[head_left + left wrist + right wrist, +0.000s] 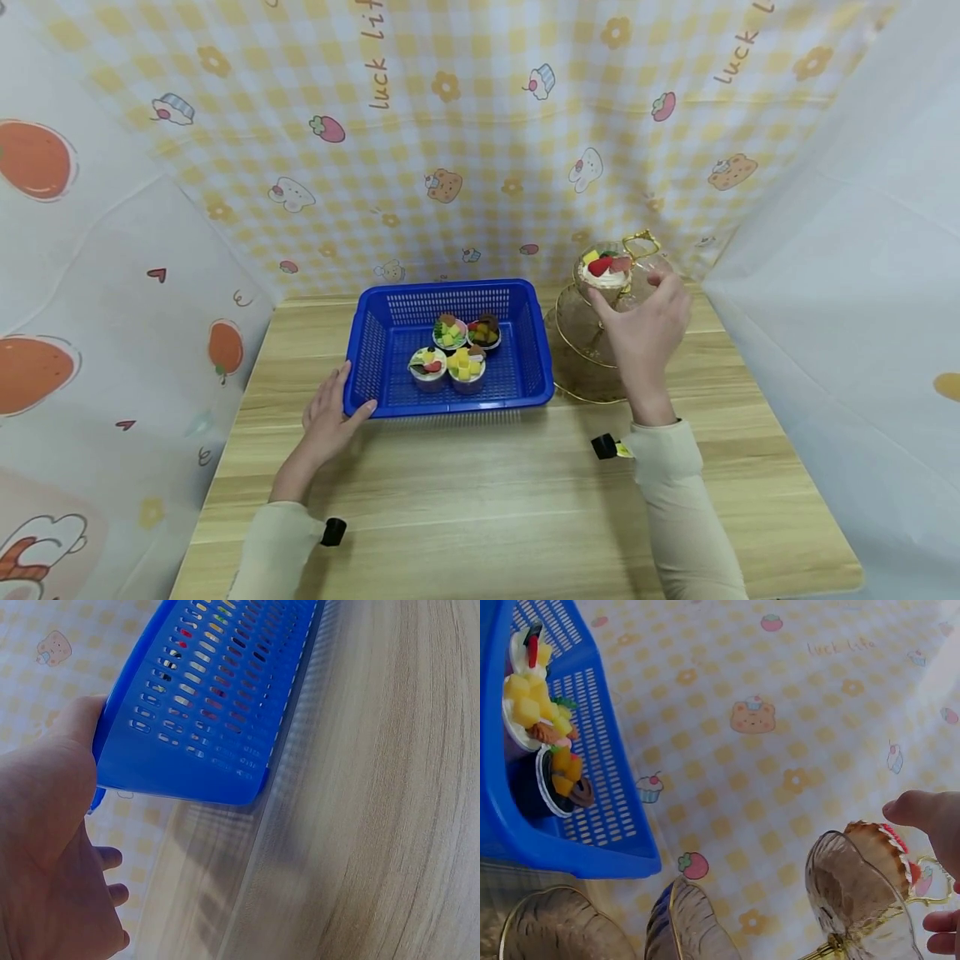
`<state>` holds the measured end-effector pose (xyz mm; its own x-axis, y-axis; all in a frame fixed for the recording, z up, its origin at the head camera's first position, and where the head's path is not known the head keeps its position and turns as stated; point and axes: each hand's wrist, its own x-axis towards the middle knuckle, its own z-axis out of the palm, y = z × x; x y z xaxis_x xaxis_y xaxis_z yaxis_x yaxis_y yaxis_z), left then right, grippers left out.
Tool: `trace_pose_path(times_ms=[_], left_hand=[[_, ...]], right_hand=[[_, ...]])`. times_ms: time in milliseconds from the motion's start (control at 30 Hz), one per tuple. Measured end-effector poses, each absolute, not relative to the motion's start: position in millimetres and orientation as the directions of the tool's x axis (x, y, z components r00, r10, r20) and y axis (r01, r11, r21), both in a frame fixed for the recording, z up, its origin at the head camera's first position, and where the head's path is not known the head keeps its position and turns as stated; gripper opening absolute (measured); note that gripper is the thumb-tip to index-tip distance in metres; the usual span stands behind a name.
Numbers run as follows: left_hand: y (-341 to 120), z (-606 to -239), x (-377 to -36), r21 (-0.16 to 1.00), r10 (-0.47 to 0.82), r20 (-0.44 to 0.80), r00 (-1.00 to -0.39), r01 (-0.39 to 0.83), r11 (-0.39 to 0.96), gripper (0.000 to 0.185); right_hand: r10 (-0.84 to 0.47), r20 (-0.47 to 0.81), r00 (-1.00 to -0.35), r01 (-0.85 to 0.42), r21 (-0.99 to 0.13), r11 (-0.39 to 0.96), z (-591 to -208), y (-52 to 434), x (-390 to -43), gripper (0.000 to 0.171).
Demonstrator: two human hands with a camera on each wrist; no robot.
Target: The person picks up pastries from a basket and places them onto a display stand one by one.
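At the basket's front left corner, my left hand [327,414] grips the rim, thumb on the front side and fingers along the left. The blue plastic basket [450,409] holds several toy dessert cups [467,367] topped with fruit pieces. My right hand [648,323] is at the top tier of a clear tiered stand [588,367] with gold edges. On that tier sits a dessert cup [602,272] with white cream, a strawberry and yellow cubes. In the right wrist view the thumb [919,808] is spread from the fingers, close beside this cup [877,851].
A gold handle [641,242] tops the stand, just behind the dessert cup. Basket and stand are side by side on a wooden table [480,500]. Behind the table hangs a yellow checked cloth [480,150]; pale sheets [862,250] close off both sides.
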<state>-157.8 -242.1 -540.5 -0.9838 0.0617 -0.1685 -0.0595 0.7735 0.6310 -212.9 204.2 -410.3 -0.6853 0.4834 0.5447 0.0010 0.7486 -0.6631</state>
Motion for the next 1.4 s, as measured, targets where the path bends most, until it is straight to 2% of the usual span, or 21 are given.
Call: trace_pose_path(times_ms=[200,400,500,600,800,1000,1167,1300,1400], left_hand=[[-244,-540,-158,0.634,0.058,-0.16,-0.985,-0.057,0.772,0.087],[-244,-538,-159,0.636,0.063,-0.158,-0.985,-0.053,0.77,0.088],[-244,-538,-158,0.635,0.061,-0.159,-0.985,-0.055,0.77,0.088],[-244,-540,-159,0.635,0.059,-0.157,-0.986,-0.055,0.771,0.088],[-245,-544,-161,0.634,0.06,-0.15,-0.987,-0.049,0.772,0.089],[-244,-544,-162,0.63,0.06,-0.159,-0.985,-0.054,0.774,0.088],[-243,-543,-160,0.635,0.068,-0.163,-0.984,-0.052,0.771,0.088],[-243,-542,-159,0.638,0.069,-0.16,-0.985,-0.05,0.768,0.087],[-243,-542,-159,0.641,0.069,-0.159,-0.985,-0.049,0.766,0.088]], right_hand=[[0.411,0.681,-0.605,-0.153,-0.607,0.78,-422,202,-194,0.064],[0.328,0.777,-0.537,-0.3,-0.539,0.787,-441,190,-180,0.057],[0.256,0.795,-0.55,-0.362,-0.503,0.785,-448,178,-178,0.054],[0.133,0.776,-0.616,-0.411,-0.461,0.787,-453,163,-179,0.052],[-0.124,0.59,-0.798,-0.443,-0.434,0.784,-461,135,-198,0.047],[-0.299,0.309,-0.903,-0.414,-0.436,0.799,-463,111,-234,0.053],[-0.399,0.104,-0.911,-0.405,-0.407,0.819,-463,92,-271,0.058],[-0.468,-0.001,-0.884,-0.441,-0.33,0.834,-470,78,-300,0.063],[-0.518,-0.058,-0.853,-0.48,-0.299,0.824,-479,68,-318,0.059]])
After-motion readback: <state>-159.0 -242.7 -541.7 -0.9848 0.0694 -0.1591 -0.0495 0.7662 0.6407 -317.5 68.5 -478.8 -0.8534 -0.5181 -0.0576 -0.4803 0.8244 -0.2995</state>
